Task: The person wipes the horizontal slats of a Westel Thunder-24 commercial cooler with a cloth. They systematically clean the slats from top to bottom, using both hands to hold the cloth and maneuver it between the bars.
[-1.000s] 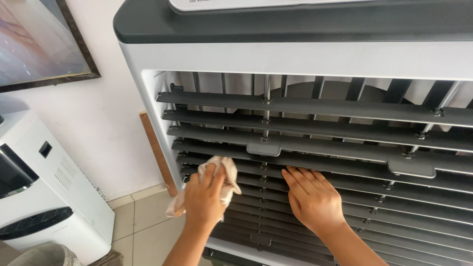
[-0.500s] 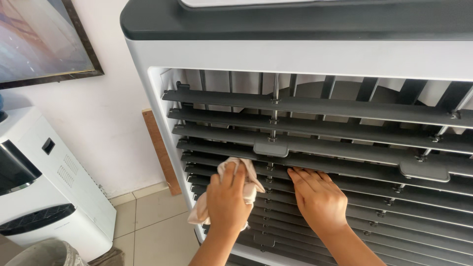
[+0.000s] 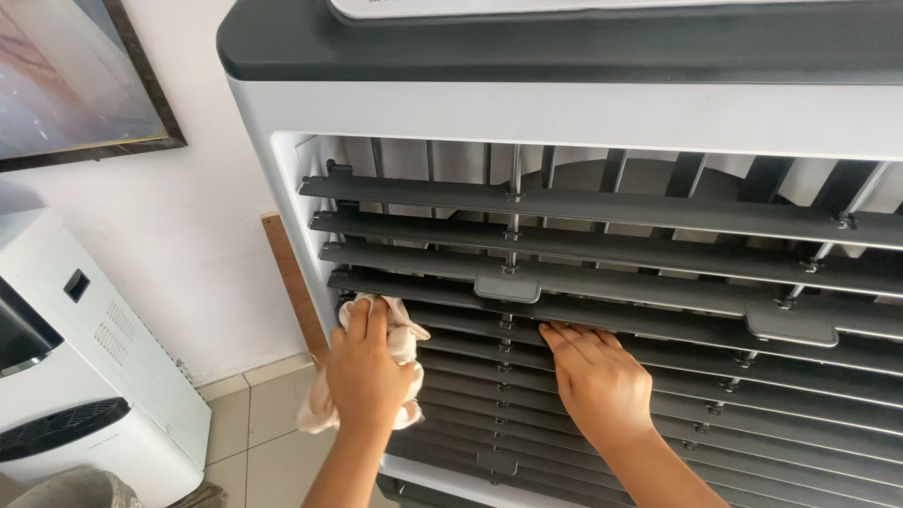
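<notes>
No packages or signs in view. One white label panel (image 3: 564,7) with dark print lies flat on the dark top of the unit, well above and right of the left hand (image 3: 367,376) gripping the cloth (image 3: 404,337), cut by the frame edge. One small dark rectangular display window (image 3: 77,285) sits on the white appliance (image 3: 113,376), well left of the grip, slightly higher.

Tiled floor with appliances standing on it

The pale tiled floor (image 3: 254,423) shows at lower left, meeting the white wall. On it stands the big air cooler (image 3: 564,113) at right, a white dispenser (image 3: 85,395) at far left, a grey bucket (image 3: 71,489) at the near left edge, and a wooden board (image 3: 292,282) leaning upright between cooler and wall.
</notes>
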